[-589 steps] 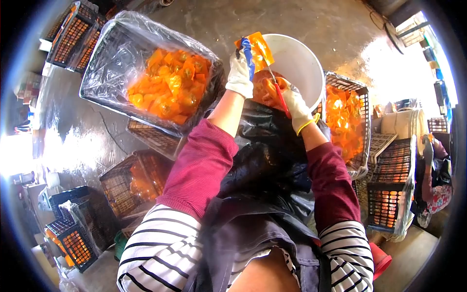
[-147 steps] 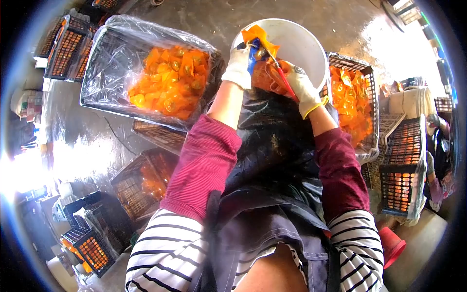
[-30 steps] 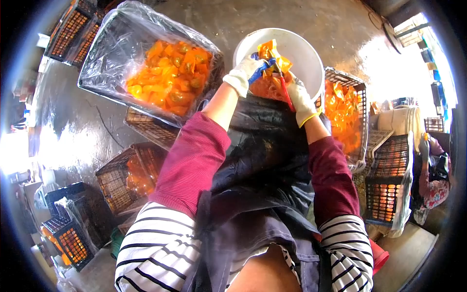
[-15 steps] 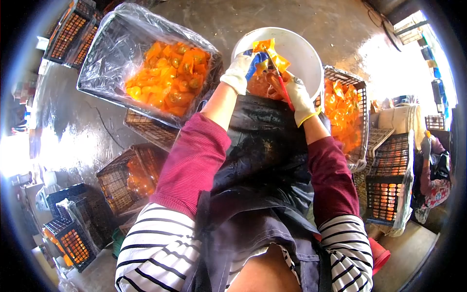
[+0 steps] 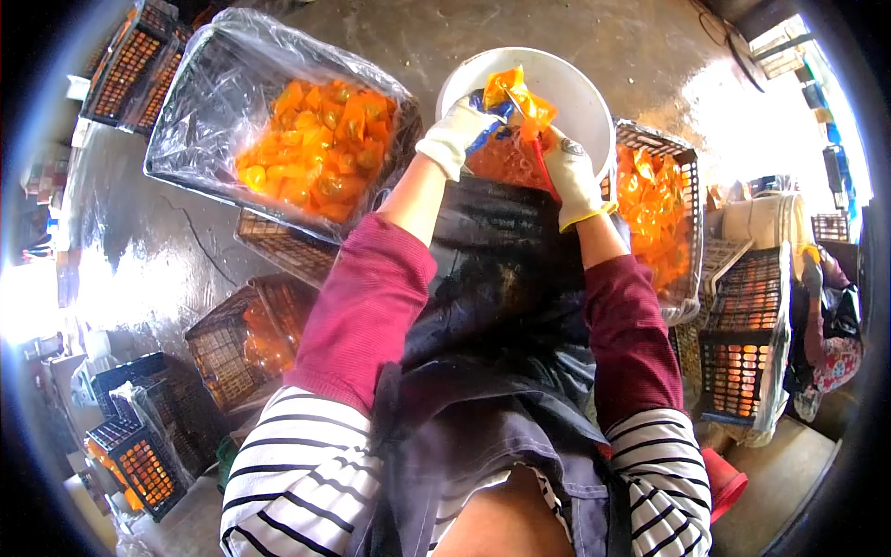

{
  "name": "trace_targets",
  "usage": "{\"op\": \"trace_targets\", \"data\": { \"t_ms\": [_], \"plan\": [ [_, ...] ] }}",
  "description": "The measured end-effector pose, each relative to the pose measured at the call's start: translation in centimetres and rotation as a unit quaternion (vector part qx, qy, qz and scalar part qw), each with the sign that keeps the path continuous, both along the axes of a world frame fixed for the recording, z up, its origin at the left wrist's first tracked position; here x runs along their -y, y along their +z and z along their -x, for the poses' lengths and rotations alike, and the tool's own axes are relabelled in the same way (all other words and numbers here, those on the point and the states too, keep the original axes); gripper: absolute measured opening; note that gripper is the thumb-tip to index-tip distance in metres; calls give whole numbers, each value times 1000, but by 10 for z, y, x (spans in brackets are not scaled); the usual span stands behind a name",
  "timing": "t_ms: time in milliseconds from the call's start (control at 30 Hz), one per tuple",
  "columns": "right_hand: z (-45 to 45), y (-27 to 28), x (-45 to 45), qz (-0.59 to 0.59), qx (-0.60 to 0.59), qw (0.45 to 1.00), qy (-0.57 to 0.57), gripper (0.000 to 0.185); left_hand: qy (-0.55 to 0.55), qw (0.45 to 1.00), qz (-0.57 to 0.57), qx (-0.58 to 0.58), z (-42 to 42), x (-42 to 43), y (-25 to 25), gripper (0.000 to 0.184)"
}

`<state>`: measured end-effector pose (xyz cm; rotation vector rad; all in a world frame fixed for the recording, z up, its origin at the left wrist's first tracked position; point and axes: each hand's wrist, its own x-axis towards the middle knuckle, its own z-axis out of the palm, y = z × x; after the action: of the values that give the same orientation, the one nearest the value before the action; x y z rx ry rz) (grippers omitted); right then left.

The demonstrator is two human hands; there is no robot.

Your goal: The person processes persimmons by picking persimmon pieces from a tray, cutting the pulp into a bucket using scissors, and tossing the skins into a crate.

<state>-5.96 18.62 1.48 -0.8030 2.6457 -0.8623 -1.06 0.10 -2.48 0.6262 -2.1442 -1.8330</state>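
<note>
Over a white bucket (image 5: 594,102), my left hand (image 5: 469,128), in a white and blue glove, closes on a glossy orange plastic packet (image 5: 530,104). My right hand (image 5: 573,174), also gloved, grips red-handled scissors (image 5: 540,160) whose blades point up at the packet. Part of the blades is hidden behind the packet, so I cannot tell whether they are open. Below both hands, reddish-orange wet contents (image 5: 510,160) lie in the bucket.
A plastic-lined crate (image 5: 200,139) of orange packets stands at the left. Another lined crate (image 5: 689,223) of them is close by on the right. Several mesh crates (image 5: 733,357) stand around, and another person (image 5: 831,320) is at the far right.
The packet has tipped down to the right and spreads across more of the scissor blades. Both hands have shifted only slightly, still over the bucket.
</note>
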Motion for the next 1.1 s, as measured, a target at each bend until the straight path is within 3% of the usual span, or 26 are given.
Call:
{"op": "trace_targets", "data": {
  "t_ms": [33, 67, 167, 200, 267, 300, 333, 400, 467, 500, 567, 667, 733, 767, 800, 900, 933, 1033, 1100],
  "plan": [
    [-3, 3, -1, 11, -10, 1000, -3, 29, 38, 995, 94, 16, 4, 0, -4, 47],
    [-6, 5, 0, 23, -21, 999, -5, 29, 22, 998, 53, 21, 6, 5, -6, 51],
    [-4, -12, -3, 83, -40, 995, -25, 27, 87, 979, 182, -37, -6, -2, 15, 47],
    [-2, -19, -5, 107, -42, 993, -31, 27, 78, 990, 112, 33, -13, 0, 29, 42],
    [17, -49, -16, 172, -25, 983, -64, 29, 108, 994, 22, -26, -29, 10, 40, 38],
    [19, -53, -10, 263, 76, 957, -100, 28, 130, 989, 5, -67, -31, 26, 24, 38],
    [21, -57, -5, 354, 166, 909, -144, 28, 181, 970, 126, -100, -32, 51, -4, 36],
    [2, -13, -4, 497, 328, 783, -179, 33, 223, 966, 99, -84, -67, 79, -4, 31],
    [13, 4, -19, 505, 347, 776, -152, 44, 248, 955, 156, 54, -116, 87, 45, 43],
    [22, 6, -25, 509, 353, 772, -141, 50, 266, 938, 209, 75, -129, 124, 6, 46],
    [50, -20, -45, 672, 385, 612, -162, 56, 246, 913, 189, 266, -170, 113, 64, 52],
    [57, -39, -66, 695, 415, 543, -223, 61, 74, 852, 317, 410, -205, 149, 1, 73],
    [70, -50, -74, 678, 528, 512, -21, 63, -4, 807, 399, 436, -208, 141, -20, 90],
    [78, -56, -78, 654, 574, 485, 82, 65, 12, 784, 383, 488, -205, 133, -23, 90],
    [74, -54, -70, 674, 557, 477, 93, 64, 48, 786, 364, 497, -199, 132, -26, 89],
    [48, -30, -42, 662, 434, 595, -138, 63, 83, 754, 390, 523, -190, 132, -38, 84],
    [38, -20, -35, 645, 431, 608, -170, 61, 82, 737, 415, 527, -185, 132, -37, 82],
    [36, -22, -32, 612, 467, 614, -175, 55, 105, 777, 348, 514, -176, 150, -40, 60],
    [31, -21, -33, 597, 449, 646, -156, 51, 68, 789, 343, 505, -177, 160, -42, 50]
  ]
}}
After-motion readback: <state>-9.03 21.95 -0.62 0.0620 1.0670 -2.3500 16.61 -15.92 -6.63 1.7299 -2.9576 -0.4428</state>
